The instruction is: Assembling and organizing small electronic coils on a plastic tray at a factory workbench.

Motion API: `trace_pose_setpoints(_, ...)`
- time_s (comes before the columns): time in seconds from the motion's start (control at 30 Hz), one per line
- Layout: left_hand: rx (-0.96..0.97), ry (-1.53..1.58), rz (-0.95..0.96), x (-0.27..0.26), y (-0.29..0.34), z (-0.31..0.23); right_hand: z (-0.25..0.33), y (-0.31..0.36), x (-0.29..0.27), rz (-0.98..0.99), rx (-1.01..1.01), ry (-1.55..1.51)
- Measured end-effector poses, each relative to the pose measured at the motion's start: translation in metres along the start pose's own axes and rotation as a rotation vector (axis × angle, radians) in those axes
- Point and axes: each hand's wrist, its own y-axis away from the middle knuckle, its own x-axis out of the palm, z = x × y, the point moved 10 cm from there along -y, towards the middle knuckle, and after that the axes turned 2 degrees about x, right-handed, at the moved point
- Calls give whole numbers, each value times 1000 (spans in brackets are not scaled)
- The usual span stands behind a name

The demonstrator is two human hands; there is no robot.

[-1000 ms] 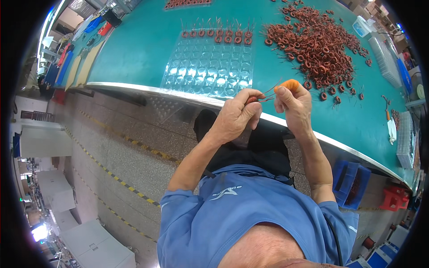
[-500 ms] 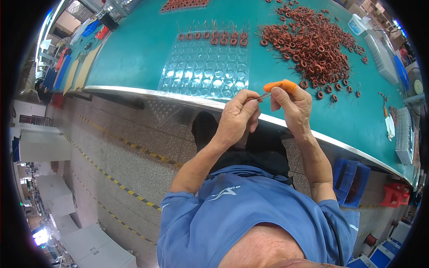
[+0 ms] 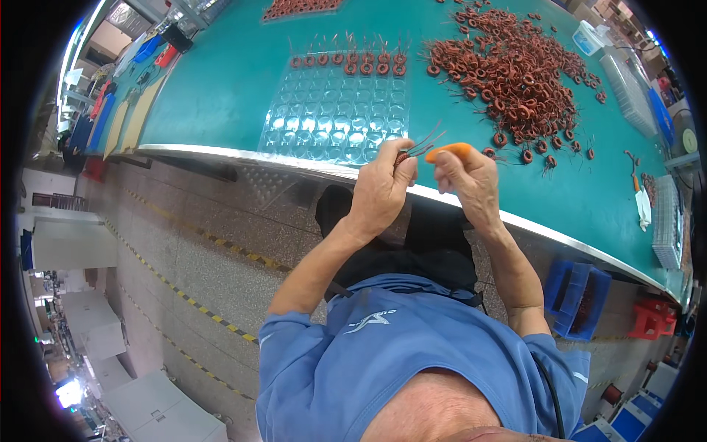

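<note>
Both hands have shifted a little to the left since half a second ago, and the orange finger cover has dipped lower. Far left, flat tan strips lie along the edge of the smooth green table. Next comes a shiny, see-through tray with round cups; small coils sit in its top rows, wires poking up. The left hand is at its near right corner. Its thumb and finger pinch one coil, a ring wrapped in red-brown wire, and hide part of it. Thin wires stick out from it. The right hand is just beside them, thumb and covered finger close together; I cannot tell if they grip a wire. Past it lies a big, messy pile of coils. Farther right are clear stacked trays, with a blue bin below the table.
</note>
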Motion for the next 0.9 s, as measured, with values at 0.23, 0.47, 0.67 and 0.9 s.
trace_pose_setpoints(0.23,206,-286,284,8,-5,-31,-7,-5,4,97,81,-62)
trace_pose_setpoints(0.47,138,-396,525,15,-2,-38,-7,-1,10,201,86,-162)
trace_pose_setpoints(0.67,178,-330,359,11,-7,-42,11,9,1,36,12,-23)
trace_pose_setpoints(0.9,32,75,294,13,-3,-37,36,22,-10,-93,-78,-15)
